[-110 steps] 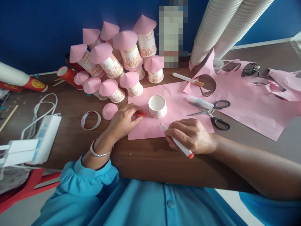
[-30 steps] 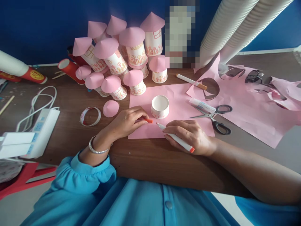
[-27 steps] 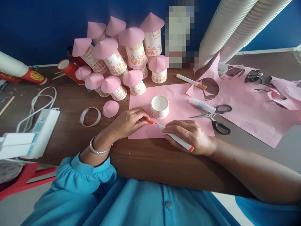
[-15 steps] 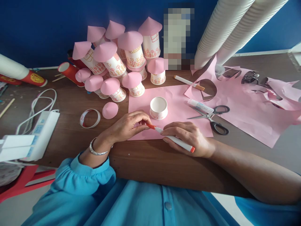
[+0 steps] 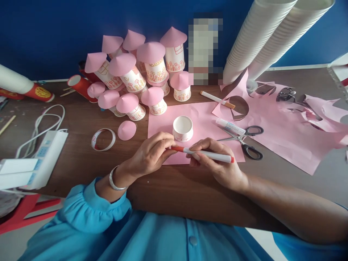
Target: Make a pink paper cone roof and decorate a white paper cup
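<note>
An orange-and-white marker (image 5: 214,156) lies across the fingers of my right hand (image 5: 221,165), which is closed around its barrel. The thumb and fingertips of my left hand (image 5: 154,152) pinch the orange cap (image 5: 177,148) at the marker's other end. Cap and barrel appear in line and touching; whether the cap sits fully on, I cannot tell. Just beyond both hands, a short white paper cup piece (image 5: 183,128) with red drawing low on its side stands on a pink paper sheet (image 5: 206,110).
Several cup houses with pink cone roofs (image 5: 150,52) stand at the back left. Scissors (image 5: 240,137), a glue stick (image 5: 230,127), another marker (image 5: 217,99) and cut pink paper (image 5: 288,145) lie right. Tall cup stacks (image 5: 258,40) rise behind. A paper ring (image 5: 95,139) and power strip (image 5: 50,156) are left.
The marker has turned more level as my right hand rotated, its thumb now showing along the barrel. The pale section between cap and barrel shows less. The view has shifted slightly.
</note>
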`<move>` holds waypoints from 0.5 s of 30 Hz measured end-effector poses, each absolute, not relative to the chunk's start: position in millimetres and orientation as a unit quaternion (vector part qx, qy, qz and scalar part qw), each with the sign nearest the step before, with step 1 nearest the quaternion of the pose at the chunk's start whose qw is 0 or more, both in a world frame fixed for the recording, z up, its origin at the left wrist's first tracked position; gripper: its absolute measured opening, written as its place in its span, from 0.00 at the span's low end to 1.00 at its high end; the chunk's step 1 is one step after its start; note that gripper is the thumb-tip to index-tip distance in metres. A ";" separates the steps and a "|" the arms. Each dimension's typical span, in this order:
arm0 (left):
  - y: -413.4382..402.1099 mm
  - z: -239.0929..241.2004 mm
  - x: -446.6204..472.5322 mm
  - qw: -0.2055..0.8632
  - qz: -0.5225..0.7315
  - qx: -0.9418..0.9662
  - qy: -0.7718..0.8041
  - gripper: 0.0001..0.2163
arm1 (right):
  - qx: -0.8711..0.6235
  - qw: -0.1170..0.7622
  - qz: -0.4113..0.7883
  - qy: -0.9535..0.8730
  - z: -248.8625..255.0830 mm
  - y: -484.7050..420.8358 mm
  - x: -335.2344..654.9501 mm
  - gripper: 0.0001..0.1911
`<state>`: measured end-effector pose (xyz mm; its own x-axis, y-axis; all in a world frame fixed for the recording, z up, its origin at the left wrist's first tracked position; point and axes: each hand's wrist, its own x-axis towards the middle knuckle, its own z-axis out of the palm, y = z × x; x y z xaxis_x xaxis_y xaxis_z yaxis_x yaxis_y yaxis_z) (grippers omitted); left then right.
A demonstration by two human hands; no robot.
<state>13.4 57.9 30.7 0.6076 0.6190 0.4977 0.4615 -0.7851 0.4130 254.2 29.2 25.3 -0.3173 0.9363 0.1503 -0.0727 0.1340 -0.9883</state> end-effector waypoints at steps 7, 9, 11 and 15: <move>58.3 31.3 19.0 0.091 0.390 0.856 0.329 0.25 | -0.317 0.495 0.412 -0.697 43.6 38.9 267.7 0.03; 62.9 26.4 19.6 0.120 0.417 0.815 0.384 0.31 | -0.336 0.536 0.270 -0.726 43.3 52.0 276.0 0.07; 67.8 18.7 19.4 0.177 0.419 0.788 0.415 0.35 | -0.389 0.518 0.136 -0.749 35.0 67.7 283.6 0.11; 72.9 5.7 20.4 0.245 0.382 0.786 0.421 0.36 | -0.403 0.308 0.038 -0.861 7.1 92.7 293.8 0.19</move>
<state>20.4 72.9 5.7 0.3540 0.8483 0.3939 0.4742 -0.5258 0.7061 293.8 92.7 7.1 -0.4848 0.7177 0.4999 0.6708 0.6719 -0.3141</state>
